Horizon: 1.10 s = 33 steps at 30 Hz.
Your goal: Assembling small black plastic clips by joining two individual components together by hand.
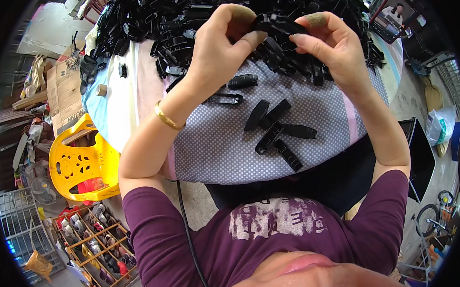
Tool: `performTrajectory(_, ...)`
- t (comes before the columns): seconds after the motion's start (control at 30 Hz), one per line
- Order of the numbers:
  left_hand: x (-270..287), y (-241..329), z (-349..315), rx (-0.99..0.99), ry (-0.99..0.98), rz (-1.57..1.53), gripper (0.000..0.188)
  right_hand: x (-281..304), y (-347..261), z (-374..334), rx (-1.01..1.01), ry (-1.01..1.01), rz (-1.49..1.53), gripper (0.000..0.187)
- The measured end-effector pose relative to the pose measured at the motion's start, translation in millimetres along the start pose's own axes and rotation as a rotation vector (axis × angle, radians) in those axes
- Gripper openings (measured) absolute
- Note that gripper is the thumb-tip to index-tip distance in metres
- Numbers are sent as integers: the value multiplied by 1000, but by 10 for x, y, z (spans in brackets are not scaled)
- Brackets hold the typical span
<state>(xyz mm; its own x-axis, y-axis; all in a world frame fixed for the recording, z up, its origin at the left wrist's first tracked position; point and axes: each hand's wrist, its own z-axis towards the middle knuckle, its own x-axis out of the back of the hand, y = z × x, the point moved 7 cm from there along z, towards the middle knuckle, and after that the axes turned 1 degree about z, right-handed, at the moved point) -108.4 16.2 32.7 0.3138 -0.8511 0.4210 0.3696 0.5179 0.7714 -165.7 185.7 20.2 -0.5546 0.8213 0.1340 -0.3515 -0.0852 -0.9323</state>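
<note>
Above the far part of the table, my left hand point(220, 48) pinches a dark black plastic piece point(282, 24) between thumb and index finger. My right hand point(337, 52) grips the piece's right end the same way. Whether it is one part or two pressed together, I cannot tell. Brownish coverings wrap both index fingers. Behind my hands lies a large heap of black plastic parts point(166, 24). Nearer to me, several loose black pieces point(269, 137) rest in a small cluster on the dotted tablecloth point(214, 148). A slotted black frame point(226, 98) lies below my left wrist.
A yellow plastic chair point(80, 160) stands left of the table, near a tape roll point(101, 90) on its edge. Lower left is a rack of shoes point(100, 245). A screen point(393, 18) stands at the far right. A black cable point(185, 223) hangs in front of me.
</note>
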Motion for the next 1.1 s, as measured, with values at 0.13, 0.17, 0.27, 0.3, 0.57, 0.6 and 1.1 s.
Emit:
performTrajectory(0.13, -83, 18, -101, 158, -76, -380, 29, -132, -7, -31, 54, -49, -13, 24)
performTrajectory(0.17, -88, 21, -117, 159, -75, -381, 29, -149, -21, -48, 74, -60, -22, 23)
performTrajectory(0.27, -113, -56, -170, 232, -61, -485, 35, -195, -45, -77, 45, -76, -74, 22)
performTrajectory(0.3, -122, -74, -180, 249, -46, -525, 33, -203, -52, -88, 39, -66, -124, 21)
performTrajectory(0.57, -199, -23, -254, 276, -47, -651, 36, -262, -211, -153, 246, -17, -421, 25)
performTrajectory(0.6, -191, 0, -252, 247, -48, -632, 35, -286, -242, -163, 305, -16, -470, 26)
performTrajectory(1.1, -88, 198, -253, 127, -241, -365, 28, -426, -167, -136, 163, -436, -526, 22)
